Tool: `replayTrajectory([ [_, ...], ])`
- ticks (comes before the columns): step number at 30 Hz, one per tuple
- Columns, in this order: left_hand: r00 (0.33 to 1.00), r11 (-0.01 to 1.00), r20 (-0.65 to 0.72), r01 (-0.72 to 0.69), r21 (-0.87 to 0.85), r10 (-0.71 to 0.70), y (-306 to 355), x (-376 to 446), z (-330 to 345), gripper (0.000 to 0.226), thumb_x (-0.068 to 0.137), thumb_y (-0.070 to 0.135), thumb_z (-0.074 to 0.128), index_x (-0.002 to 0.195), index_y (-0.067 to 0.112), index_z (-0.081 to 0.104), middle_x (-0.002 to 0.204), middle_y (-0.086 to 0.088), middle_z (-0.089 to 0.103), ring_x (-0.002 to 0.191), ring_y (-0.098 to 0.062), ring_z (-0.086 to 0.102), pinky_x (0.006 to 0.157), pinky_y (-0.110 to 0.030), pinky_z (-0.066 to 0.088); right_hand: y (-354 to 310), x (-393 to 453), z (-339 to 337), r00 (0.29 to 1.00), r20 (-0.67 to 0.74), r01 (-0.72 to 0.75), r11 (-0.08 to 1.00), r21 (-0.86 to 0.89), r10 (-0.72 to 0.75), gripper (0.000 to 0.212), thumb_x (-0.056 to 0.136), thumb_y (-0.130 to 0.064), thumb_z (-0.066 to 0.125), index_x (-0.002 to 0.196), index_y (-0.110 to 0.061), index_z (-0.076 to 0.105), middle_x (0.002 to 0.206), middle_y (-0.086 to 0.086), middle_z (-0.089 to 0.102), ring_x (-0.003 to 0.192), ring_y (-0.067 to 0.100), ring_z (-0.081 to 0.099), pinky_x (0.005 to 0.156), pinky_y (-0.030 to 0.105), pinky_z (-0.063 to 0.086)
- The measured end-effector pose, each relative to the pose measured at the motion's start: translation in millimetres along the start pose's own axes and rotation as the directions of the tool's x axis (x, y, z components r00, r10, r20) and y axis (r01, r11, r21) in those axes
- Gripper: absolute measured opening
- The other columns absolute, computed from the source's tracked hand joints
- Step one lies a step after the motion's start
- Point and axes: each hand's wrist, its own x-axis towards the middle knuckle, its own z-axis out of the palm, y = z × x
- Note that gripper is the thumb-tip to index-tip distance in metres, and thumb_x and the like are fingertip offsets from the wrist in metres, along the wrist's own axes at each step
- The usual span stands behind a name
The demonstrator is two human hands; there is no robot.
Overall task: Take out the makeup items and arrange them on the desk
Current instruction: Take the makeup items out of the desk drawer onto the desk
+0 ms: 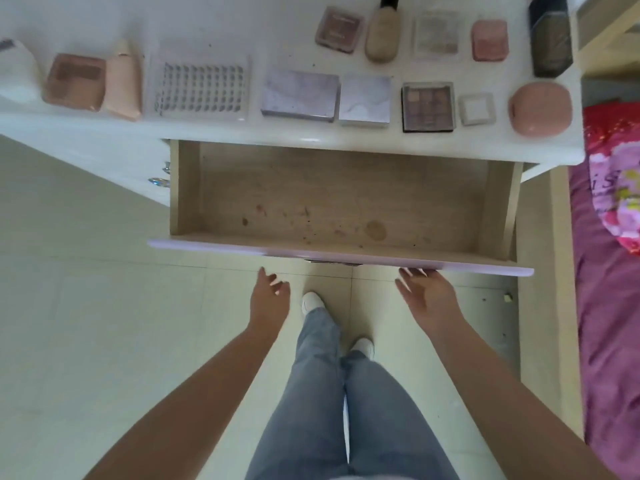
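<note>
Makeup items all sit on the worktop (277, 36) across the top of the frame, two rough rows: eyeshadow palette (428, 106), two lilac compacts (300, 94), clear lash tray (201, 86), pink tube (123, 81), round pink case (540, 108), dark bottle (550, 36) at upper right, more above. Drawer (332, 199) at mid-frame is pulled fully out, and the part I can see holds nothing but stains. Looks like the take-out part is done; probably only closing is left.

Risks from here:
- Shoving the drawer hard would jolt the worktop. The round pink case sits near the right edge and the front row is close to the front lip, so something could slide off.
- Fingers near the drawer front could get pinched if the push is uneven, and a crooked push may also jam it.
- The back of the drawer under the worktop is hidden, so a leftover item could be missed.

Grip state: left hand (269, 299) and right hand (427, 296) both have fingers spread and hold nothing. They are in the lower middle of the frame, just below the drawer front. The right hand's fingertips look about touching it; the left is just short. Both are well apart from the items.
</note>
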Motion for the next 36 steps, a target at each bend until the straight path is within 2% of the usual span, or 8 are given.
replayTrajectory([
  [2,0.989,0.801,0.040,0.137,-0.583,-0.140,10.4,9.0,3.6,0.047,0.095,-0.002,0.031,0.141,0.004,0.024,0.143,-0.011,0.037,0.131,-0.024,0.038,0.088,-0.027,0.039,-3.3,0.0,2.5,0.995,0.093,-0.003,0.963,0.271,-0.023,0.047,0.078,0.022,0.019,0.073,-0.004,0.058,0.072,0.008,0.062,0.087,0.025,0.055,0.083,0.031,0.055],
  [3,0.989,0.706,0.048,0.132,-0.695,-0.138,16.4,11.9,4.5,0.046,0.094,-0.005,0.028,0.139,0.002,0.028,0.144,-0.012,0.036,0.134,-0.025,0.036,0.092,-0.027,0.038,-2.4,-2.1,1.8,0.986,0.163,-0.026,0.931,0.364,-0.036,0.051,0.075,0.022,0.015,0.074,-0.002,0.060,0.075,0.009,0.062,0.086,0.024,0.056,0.086,0.033,0.053],
  [8,0.999,0.566,0.028,0.047,-0.823,-0.042,26.3,-1.3,4.9,0.062,0.087,-0.017,0.019,0.141,0.011,0.029,0.148,-0.003,0.033,0.136,-0.016,0.032,0.106,-0.027,0.026,-6.7,-21.0,-2.2,0.954,0.280,-0.006,0.925,0.379,-0.108,0.051,0.076,0.021,0.008,0.095,-0.003,0.049,0.096,0.010,0.053,0.094,0.021,0.054,0.095,0.037,0.047],
  [15,0.996,0.826,0.082,0.021,-0.564,0.030,55.4,-4.9,3.1,0.056,0.091,-0.008,0.023,0.144,0.010,0.019,0.154,-0.008,0.016,0.142,-0.024,0.014,0.113,-0.029,0.015,-26.0,-33.8,30.1,0.962,0.205,0.131,0.963,0.235,-0.181,0.050,0.081,0.020,0.013,0.086,-0.013,0.049,0.092,-0.003,0.049,0.101,0.011,0.047,0.112,0.034,0.021],
  [19,0.988,0.840,0.097,-0.046,-0.541,0.117,74.3,12.0,3.1,0.072,0.085,-0.018,0.017,0.147,0.017,0.008,0.155,0.002,0.005,0.143,-0.014,0.006,0.112,-0.027,0.011,-41.3,-23.5,49.6,0.956,0.204,0.153,0.952,0.266,-0.211,0.048,0.084,0.020,0.015,0.095,-0.012,0.050,0.101,-0.004,0.050,0.114,0.013,0.041,0.111,0.031,0.021],
  [32,0.960,0.852,0.270,0.078,-0.518,0.076,145.2,66.1,-7.9,0.070,0.088,-0.012,0.031,0.147,0.017,0.007,0.155,-0.005,0.005,0.143,-0.019,0.007,0.115,-0.034,0.004,-81.9,17.0,104.2,0.959,0.150,0.216,0.964,0.155,-0.239,0.046,0.085,0.018,0.022,0.083,-0.017,0.052,0.092,-0.004,0.051,0.091,0.007,0.052,0.094,0.029,0.036],
  [34,0.955,0.890,0.291,0.078,-0.450,0.063,143.9,66.4,-12.6,0.070,0.089,-0.009,0.034,0.147,0.021,0.009,0.154,-0.005,0.011,0.141,-0.019,0.014,0.114,-0.033,0.010,-77.7,19.2,105.5,0.964,0.131,0.230,0.973,0.016,-0.230,0.041,0.088,0.014,0.028,0.100,-0.018,0.051,0.106,-0.004,0.050,0.102,0.011,0.049,0.098,0.030,0.034],
  [36,0.970,0.926,0.238,0.050,-0.375,0.044,147.0,68.2,-19.2,0.060,0.090,-0.005,0.037,0.144,0.016,0.024,0.150,-0.005,0.027,0.136,-0.021,0.028,0.112,-0.033,0.020,-71.4,17.5,111.4,0.964,0.097,0.264,0.862,-0.432,-0.247,0.046,0.089,0.007,0.036,0.129,-0.015,0.040,0.131,0.000,0.042,0.108,0.016,0.043,0.092,0.028,0.033],
])
